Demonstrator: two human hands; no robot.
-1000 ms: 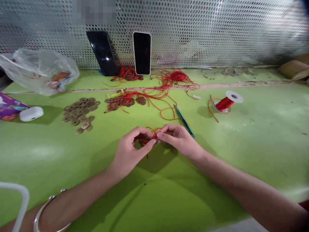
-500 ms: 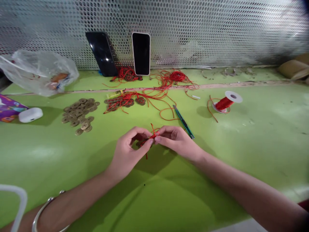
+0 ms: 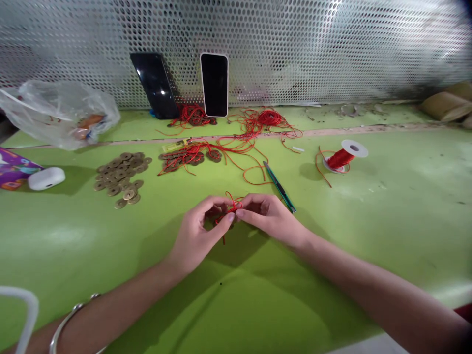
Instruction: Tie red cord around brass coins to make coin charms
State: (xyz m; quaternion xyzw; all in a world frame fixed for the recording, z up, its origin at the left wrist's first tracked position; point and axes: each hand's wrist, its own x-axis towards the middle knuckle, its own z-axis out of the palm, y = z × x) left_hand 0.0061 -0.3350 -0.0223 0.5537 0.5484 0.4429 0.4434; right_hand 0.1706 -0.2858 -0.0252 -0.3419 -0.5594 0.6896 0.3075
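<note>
My left hand (image 3: pixel 197 235) and my right hand (image 3: pixel 270 216) meet over the middle of the green table (image 3: pixel 387 211). Both pinch a small knot of red cord (image 3: pixel 232 205) between thumb and fingers. Short red ends stick up from the knot and one hangs below it. Whether a coin hangs on the cord is hidden by my fingers. A silver bangle sits on my left wrist.
A pile of brass coins (image 3: pixel 121 174) lies to the left, strung coins with red cord (image 3: pixel 191 155) behind. A green utility knife (image 3: pixel 280 187) lies by my right hand. A spool of red cord (image 3: pixel 342 157) is at right. Two phones (image 3: pixel 214 83) lean on the perforated wall. A plastic bag (image 3: pixel 59 113) is far left.
My hands stay together on the knot. The fingers have shifted slightly and the cord loop above them looks smaller and tighter. The view has tilted a little.
</note>
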